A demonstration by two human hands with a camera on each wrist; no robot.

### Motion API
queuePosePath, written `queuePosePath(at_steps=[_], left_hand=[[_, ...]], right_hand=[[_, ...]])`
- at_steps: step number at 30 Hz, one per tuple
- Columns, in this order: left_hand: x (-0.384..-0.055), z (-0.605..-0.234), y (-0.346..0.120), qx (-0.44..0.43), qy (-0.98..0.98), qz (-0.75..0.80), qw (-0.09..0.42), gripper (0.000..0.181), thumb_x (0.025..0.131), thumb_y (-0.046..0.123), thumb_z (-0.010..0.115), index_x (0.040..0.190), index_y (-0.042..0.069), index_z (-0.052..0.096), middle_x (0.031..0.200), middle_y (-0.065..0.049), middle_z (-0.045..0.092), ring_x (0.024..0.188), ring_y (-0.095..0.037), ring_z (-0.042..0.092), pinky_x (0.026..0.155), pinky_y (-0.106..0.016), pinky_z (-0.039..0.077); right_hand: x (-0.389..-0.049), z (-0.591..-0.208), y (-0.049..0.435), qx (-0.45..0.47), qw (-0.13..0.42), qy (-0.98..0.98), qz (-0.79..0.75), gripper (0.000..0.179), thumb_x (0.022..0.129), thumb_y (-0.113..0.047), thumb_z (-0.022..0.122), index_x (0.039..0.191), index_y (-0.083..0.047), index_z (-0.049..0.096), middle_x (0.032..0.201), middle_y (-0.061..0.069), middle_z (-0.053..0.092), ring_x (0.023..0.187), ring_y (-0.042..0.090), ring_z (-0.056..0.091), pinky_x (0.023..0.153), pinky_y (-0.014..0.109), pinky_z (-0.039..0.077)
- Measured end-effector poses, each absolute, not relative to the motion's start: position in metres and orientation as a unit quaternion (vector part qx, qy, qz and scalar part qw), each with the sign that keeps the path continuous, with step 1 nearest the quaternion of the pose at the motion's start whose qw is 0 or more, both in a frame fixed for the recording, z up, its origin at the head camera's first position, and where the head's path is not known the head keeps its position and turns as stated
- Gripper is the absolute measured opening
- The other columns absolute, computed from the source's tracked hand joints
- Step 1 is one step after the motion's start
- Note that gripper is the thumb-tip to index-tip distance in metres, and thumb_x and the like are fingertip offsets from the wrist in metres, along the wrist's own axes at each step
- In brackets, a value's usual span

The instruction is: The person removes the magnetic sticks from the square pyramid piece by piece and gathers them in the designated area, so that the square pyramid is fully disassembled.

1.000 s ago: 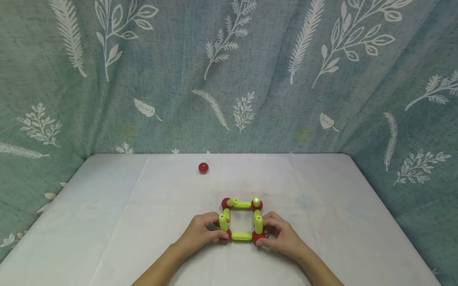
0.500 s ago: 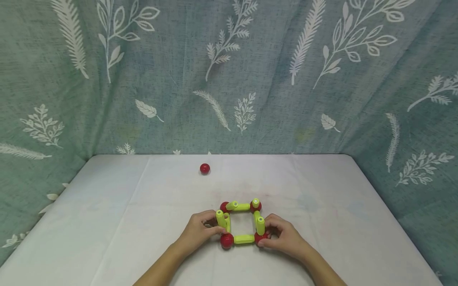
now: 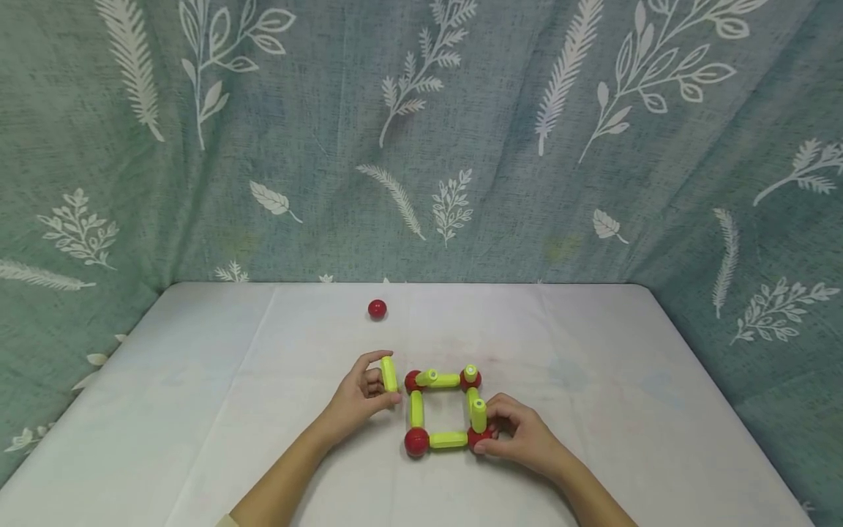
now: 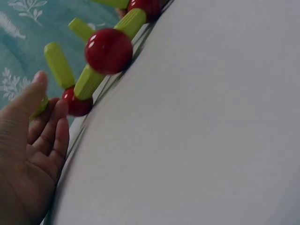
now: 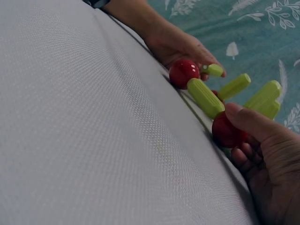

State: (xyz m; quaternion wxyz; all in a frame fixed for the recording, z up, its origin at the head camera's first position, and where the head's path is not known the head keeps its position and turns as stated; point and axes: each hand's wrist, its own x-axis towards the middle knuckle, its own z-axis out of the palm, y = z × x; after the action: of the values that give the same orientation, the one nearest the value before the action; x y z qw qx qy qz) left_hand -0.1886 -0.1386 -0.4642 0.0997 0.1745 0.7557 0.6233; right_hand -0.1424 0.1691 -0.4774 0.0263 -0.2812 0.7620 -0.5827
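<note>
Head view: a square frame [image 3: 448, 440] of yellow-green rods and red balls rests on the white-covered worktop [image 3: 593, 359]. Standing rods [image 3: 478, 417] rise from three corners, the far-left one leaning; the near-left ball [image 3: 416, 442] carries none. The left hand [image 3: 358, 391], left of the frame, pinches a separate yellow-green rod [image 3: 389, 375] between thumb and index finger, which are parted by about its length. The right hand [image 3: 527, 435] grips the near-right ball [image 3: 472, 438], its fingers curled round it. A loose red ball [image 3: 377, 309] lies near the far edge, before a leaf-print curtain [image 3: 316, 146].

Left wrist view: the left thumb and fingers flank the pinched rod, mostly hidden, just beside the frame.

Right wrist view: the right thumb presses the near-right ball, the other fingers beneath; beyond, the left hand holds its rod
</note>
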Motion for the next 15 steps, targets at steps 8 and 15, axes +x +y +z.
queuePosePath(at_steps=[8, 15], left_hand=[[-0.218, -0.462, -0.158, 0.156, 0.836, 0.522, 0.062, 0.069, 0.077, 0.025, 0.079, 0.137, 0.015, 0.045, 0.102, -0.004, 0.059, 0.098, -0.019, 0.056, 0.090, -0.034, 0.047], [-0.253, -0.451, -0.169, 0.121, 0.906, 0.398, 0.072, 0.065, 0.075, 0.034, 0.079, 0.133, 0.021, 0.053, 0.119, -0.008, 0.052, 0.114, -0.030, 0.043, 0.097, -0.053, 0.025]], right_hand=[[-0.143, -0.478, 0.169, -0.284, 0.023, 0.762, -0.582, 0.025, 0.074, -0.014, 0.080, 0.093, -0.010, 0.064, 0.093, 0.001, 0.057, 0.078, 0.005, 0.053, 0.066, 0.023, 0.050], [-0.143, -0.475, 0.169, -0.275, 0.030, 0.765, -0.581, 0.026, 0.075, -0.015, 0.080, 0.094, -0.009, 0.064, 0.094, 0.004, 0.057, 0.080, 0.006, 0.053, 0.069, 0.022, 0.049]])
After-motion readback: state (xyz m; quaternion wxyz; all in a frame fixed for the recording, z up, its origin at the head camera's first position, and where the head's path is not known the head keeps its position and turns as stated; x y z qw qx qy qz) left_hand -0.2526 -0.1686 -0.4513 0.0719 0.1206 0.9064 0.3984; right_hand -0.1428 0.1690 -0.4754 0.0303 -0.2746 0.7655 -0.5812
